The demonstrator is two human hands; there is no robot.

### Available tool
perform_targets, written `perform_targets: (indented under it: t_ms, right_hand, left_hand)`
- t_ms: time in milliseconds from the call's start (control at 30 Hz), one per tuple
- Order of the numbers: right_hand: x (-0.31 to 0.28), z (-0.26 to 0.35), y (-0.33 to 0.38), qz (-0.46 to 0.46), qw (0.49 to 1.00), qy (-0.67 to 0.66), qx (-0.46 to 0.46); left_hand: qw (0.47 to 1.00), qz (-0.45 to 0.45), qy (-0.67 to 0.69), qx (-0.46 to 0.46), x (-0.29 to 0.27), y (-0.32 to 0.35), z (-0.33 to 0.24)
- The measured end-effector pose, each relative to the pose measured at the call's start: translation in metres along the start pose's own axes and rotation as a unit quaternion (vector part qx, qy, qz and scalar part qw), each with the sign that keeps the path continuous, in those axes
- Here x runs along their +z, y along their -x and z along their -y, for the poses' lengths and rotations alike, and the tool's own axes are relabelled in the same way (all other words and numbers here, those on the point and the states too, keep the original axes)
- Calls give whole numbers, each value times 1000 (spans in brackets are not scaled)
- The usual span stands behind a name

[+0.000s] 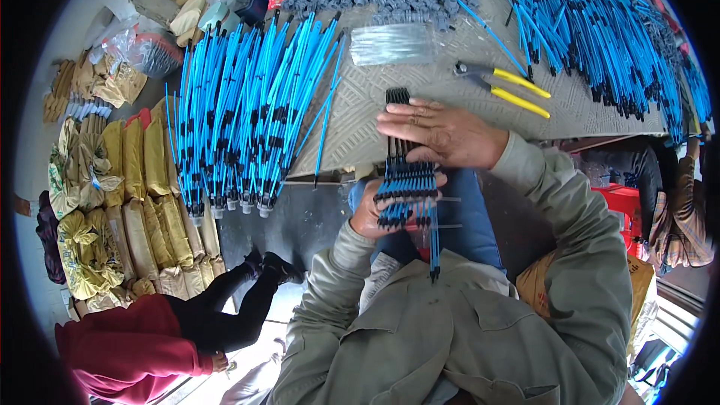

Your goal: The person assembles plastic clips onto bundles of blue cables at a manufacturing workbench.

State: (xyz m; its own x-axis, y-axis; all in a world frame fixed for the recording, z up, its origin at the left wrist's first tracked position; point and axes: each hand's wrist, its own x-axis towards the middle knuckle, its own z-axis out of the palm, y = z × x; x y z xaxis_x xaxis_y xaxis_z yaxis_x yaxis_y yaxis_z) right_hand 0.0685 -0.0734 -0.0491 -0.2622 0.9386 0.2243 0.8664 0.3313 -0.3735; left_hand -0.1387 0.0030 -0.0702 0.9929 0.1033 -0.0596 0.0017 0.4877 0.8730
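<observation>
While the left hand [373,214] grips a bundle of blue-and-black rods [409,180] from beneath, just past the table's [390,86] near edge, the right hand [442,133] lies flat and open across its top; yellow-handled pliers [502,86] rest near the right hand, further in on the table
</observation>
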Motion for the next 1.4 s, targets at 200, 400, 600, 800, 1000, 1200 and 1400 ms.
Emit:
perform_targets:
  t_ms: [200,400,600,800,1000,1200,1400]
  right_hand:
    - [3,-4,-1,-37,999,-4,-23]
    - [13,-7,1,-49,999,7,-18]
    - [17,-8,0,-57,998,7,-18]
    - [18,-8,-2,-67,997,18,-19]
    - [6,-3,-4,-44,995,-72,59]
    - [6,-2,-4,-90,984,-142,50]
    - [5,-4,-10,-98,973,-195,71]
  left_hand:
    - [908,121,-368,158,-8,-6,-31]
    - [921,140,-361,40,3,-1,-59]
    - [899,100,-426,17,3,16,-68]
    - [901,32,-431,48,-7,43,-73]
    - [889,-72,-447,66,-23,65,-65]
    - [666,32,-720,192,-21,16,-70]
    - [624,136,-749,175,-32,-19,-66]
